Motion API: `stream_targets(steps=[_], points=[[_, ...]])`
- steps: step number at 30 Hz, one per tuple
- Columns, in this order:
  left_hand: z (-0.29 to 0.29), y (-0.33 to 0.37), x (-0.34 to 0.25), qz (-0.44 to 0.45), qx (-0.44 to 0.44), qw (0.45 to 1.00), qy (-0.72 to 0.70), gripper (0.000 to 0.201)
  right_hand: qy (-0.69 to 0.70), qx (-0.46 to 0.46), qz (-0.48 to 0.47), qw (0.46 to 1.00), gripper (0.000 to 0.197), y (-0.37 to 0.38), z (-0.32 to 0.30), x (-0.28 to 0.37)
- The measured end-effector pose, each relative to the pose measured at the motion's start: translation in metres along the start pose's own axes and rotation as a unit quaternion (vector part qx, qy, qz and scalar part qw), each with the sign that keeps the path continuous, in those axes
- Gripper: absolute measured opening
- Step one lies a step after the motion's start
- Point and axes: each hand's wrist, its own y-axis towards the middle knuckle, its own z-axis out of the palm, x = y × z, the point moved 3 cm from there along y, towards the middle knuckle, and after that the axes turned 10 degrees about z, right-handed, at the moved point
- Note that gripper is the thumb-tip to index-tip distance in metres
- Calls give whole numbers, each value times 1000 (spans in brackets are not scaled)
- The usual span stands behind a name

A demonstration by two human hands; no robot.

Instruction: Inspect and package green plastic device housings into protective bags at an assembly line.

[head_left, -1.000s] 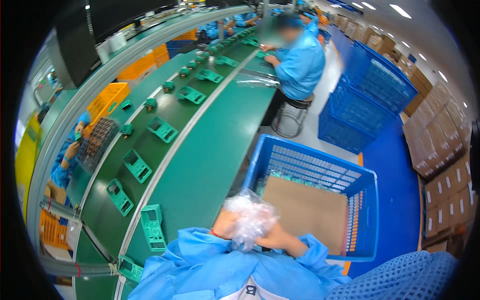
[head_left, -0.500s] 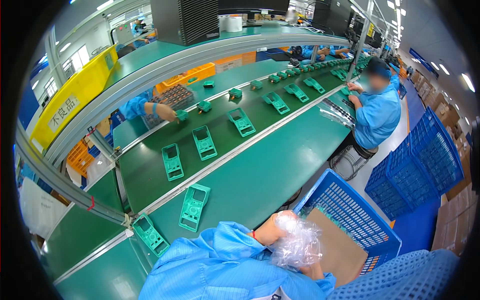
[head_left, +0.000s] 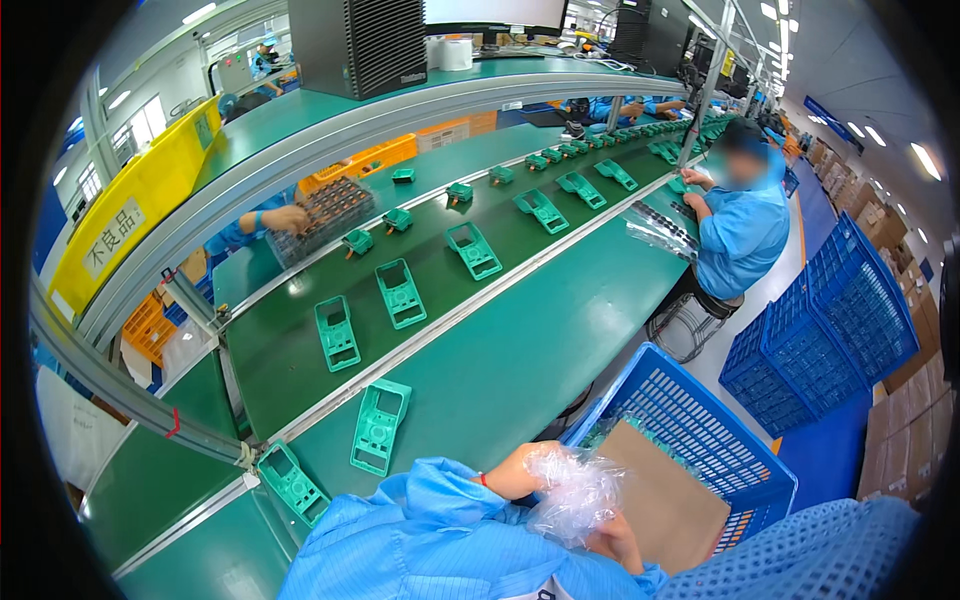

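A crumpled clear plastic bag [head_left: 572,492] is bunched between my two hands, beside the near rim of a blue crate. My left hand [head_left: 515,472], with a red band at its wrist, is closed on the upper side of the bag. Lower down, my right hand [head_left: 620,545] grips the bag's other side; the plastic partly hides the fingers of both. Two green plastic housings lie on the bench to my left: one housing [head_left: 380,427] flat near the conveyor, the other housing [head_left: 293,484] at the bench's left end, close to my sleeve.
The blue crate [head_left: 690,405] holds a brown cardboard sheet [head_left: 668,500] over green parts. Green housings and small green parts line the conveyor [head_left: 275,350]. Across it, a co-worker's hand [head_left: 288,218] touches a tray [head_left: 335,208]. Another person [head_left: 745,225] sits at right, near stacked blue crates [head_left: 825,320].
The bag and my hands have shifted slightly left in view, along with the whole scene. The co-worker's hand across the conveyor has left a small green part and moved to the tray.
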Motion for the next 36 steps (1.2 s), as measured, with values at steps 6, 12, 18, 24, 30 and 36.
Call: stream_targets(steps=[6,12,18,24,30,36], points=[[13,14,-14,-6,51,995,86,30,-23,-72,-122,990,53,-18,10,6],[45,43,-30,151,237,916,287,44,-115,-326,-168,923,28,-15,-14,20],[111,49,-48,287,405,814,303,53,-98,-348,-298,884,20,-30,-61,-23],[143,44,-29,310,470,801,204,44,77,-365,-284,884,12,-111,-25,-21],[218,34,0,286,570,700,320,36,49,-372,-326,868,18,-179,6,-17],[334,12,21,222,757,481,382,28,-190,-543,-273,771,44,-253,-47,-56]])
